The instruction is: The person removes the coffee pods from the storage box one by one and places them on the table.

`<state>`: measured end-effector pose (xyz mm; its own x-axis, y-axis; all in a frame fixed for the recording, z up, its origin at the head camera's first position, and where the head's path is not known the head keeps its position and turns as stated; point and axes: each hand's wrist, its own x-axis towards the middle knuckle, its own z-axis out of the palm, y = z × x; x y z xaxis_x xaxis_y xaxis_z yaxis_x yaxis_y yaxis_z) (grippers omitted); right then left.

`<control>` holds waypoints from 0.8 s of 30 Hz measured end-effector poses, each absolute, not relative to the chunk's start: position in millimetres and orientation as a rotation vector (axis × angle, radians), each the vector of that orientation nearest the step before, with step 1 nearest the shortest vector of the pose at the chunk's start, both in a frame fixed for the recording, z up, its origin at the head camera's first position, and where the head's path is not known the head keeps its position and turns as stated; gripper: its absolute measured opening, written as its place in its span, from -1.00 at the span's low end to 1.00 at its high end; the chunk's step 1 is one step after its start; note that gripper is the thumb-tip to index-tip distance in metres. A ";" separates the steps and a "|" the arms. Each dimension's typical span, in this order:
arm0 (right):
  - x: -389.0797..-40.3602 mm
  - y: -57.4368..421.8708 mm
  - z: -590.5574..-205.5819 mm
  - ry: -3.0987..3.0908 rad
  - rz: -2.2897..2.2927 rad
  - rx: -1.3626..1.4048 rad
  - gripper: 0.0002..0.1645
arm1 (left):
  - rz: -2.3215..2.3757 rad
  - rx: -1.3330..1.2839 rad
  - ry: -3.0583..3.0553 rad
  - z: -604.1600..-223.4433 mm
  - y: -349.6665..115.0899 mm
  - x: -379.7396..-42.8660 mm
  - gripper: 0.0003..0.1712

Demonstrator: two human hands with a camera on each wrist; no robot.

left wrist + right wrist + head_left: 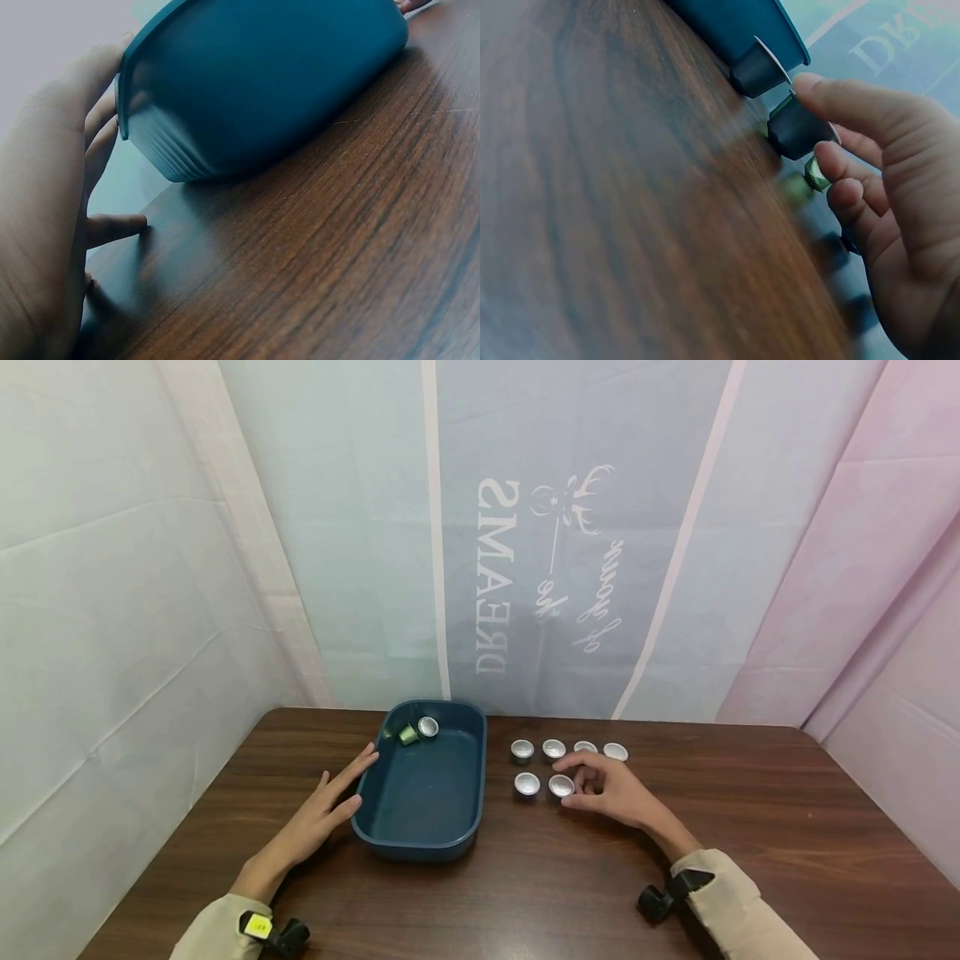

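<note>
In the head view my left hand (311, 822) rests against the left side of a dark teal bin (420, 843), fingers extended, fingertips at its rim. The left wrist view shows some fingers at the bin's rim (122, 97) and others reaching down by the table. My right hand (611, 789) pinches a coffee capsule (561, 786) with a silver lid, thumb at the near side and index finger at the far side. Seen in the right wrist view, this capsule (799, 129) has a dark body, and the thumb tip lies right at its rim.
Left of the pinched capsule stands another capsule (527, 785). Behind them runs a row of several more, including a left one (522, 750) and a right one (616, 752). Inside the bin lie a green capsule (408, 735) and a silver-lidded one (428, 727). A printed curtain (375, 568) hangs behind the table.
</note>
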<state>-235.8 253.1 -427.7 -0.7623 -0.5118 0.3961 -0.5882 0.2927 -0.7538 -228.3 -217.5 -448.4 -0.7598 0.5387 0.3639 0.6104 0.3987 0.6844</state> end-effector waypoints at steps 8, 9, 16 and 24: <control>-247.6 262.3 -434.9 -2.444 1.478 1.045 -0.42 | -1.297 -1.057 -2.554 -448.9 -217.8 -228.3 -0.34; -248.2 262.9 -433.3 -2.438 1.475 1.050 -0.43 | -1.296 -1.060 -2.552 -448.9 -217.7 -228.3 -0.33; -251.2 260.7 -418.0 -2.400 1.488 1.040 -0.44 | -1.296 -1.077 -2.538 -445.3 -216.1 -229.0 -0.34; -245.6 226.4 -372.7 -2.355 1.507 1.117 -0.46 | -1.283 -1.075 -2.539 -449.1 -217.7 -229.6 -0.35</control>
